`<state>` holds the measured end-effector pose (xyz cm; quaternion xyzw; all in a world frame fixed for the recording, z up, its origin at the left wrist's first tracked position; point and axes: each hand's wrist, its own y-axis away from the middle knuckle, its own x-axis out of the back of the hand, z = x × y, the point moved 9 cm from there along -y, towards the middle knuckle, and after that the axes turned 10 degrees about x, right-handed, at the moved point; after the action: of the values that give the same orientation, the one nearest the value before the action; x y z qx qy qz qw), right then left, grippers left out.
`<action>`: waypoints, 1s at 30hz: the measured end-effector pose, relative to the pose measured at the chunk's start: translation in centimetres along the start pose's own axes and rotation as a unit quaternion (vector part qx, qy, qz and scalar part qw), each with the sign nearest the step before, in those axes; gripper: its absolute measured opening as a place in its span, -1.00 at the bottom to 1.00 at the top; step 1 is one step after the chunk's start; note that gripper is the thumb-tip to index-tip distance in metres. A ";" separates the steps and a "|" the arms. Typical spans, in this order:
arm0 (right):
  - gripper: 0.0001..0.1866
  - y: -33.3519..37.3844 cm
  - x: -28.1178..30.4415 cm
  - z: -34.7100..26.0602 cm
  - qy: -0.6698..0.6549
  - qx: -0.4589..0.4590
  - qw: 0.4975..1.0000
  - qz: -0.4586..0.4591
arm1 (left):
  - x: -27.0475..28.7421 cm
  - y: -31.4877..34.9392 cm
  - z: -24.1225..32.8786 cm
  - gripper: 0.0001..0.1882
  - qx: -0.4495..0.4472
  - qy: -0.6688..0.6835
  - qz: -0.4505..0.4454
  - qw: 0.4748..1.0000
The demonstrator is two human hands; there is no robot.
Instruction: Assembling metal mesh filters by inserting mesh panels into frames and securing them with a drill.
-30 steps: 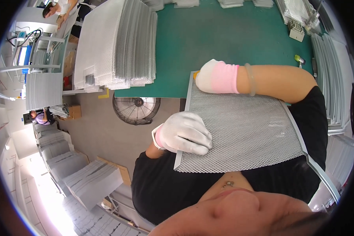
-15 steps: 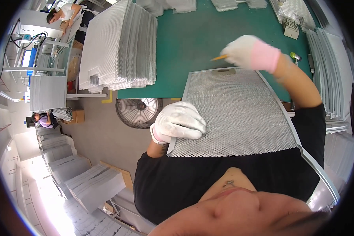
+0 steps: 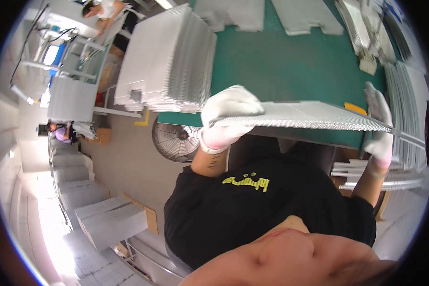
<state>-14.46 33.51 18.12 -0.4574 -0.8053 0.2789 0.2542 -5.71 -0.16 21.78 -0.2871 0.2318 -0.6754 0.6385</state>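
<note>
A silvery mesh filter panel [image 3: 314,119] is tipped up and seen nearly edge-on over the front of the green table. My left hand [image 3: 231,109], in a white glove, is closed round its left edge. At the opposite end my gloved right hand [image 3: 380,124] is open, fingers stretched out, its palm against or close beside the panel's right end. A metal frame strip [image 3: 410,139] sticks out to the right from that corner. Just beyond the panel, near my right hand, shows an orange-yellow object [image 3: 355,108]; what it is or whether a finger touches it cannot be made out.
A tall stack of mesh sheets [image 3: 167,62] stands on the green table [image 3: 291,66] at left, with more sheets [image 3: 305,16] at the back. Metal strips [image 3: 405,105] line the right side. A floor fan [image 3: 176,138] stands below left. Two people work farther off.
The panel has swung up from lying tilted toward me to nearly edge-on. My left hand rose with it. My right hand moved from above the far edge, holding a yellow stick-like tool, to the right end.
</note>
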 end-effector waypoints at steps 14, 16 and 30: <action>-0.65 -3.2 -0.3 3.3 0.035 0.070 0.967 0.241 | 1.1 -1.0 -2.3 -0.89 0.083 0.019 0.141 0.986; -0.30 -4.3 -0.2 1.3 0.094 0.099 0.936 0.323 | 1.9 -1.9 -2.4 -0.87 0.088 -0.070 0.159 0.981; -0.53 -14.6 -4.2 -6.7 0.326 0.134 0.910 -0.217 | 4.6 -4.0 -6.7 -0.74 0.171 -0.052 0.178 0.968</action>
<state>-16.74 25.07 32.22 -0.2979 -0.7117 0.1574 0.6163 -13.28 -4.75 20.06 -0.1622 0.1266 -0.5650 0.7990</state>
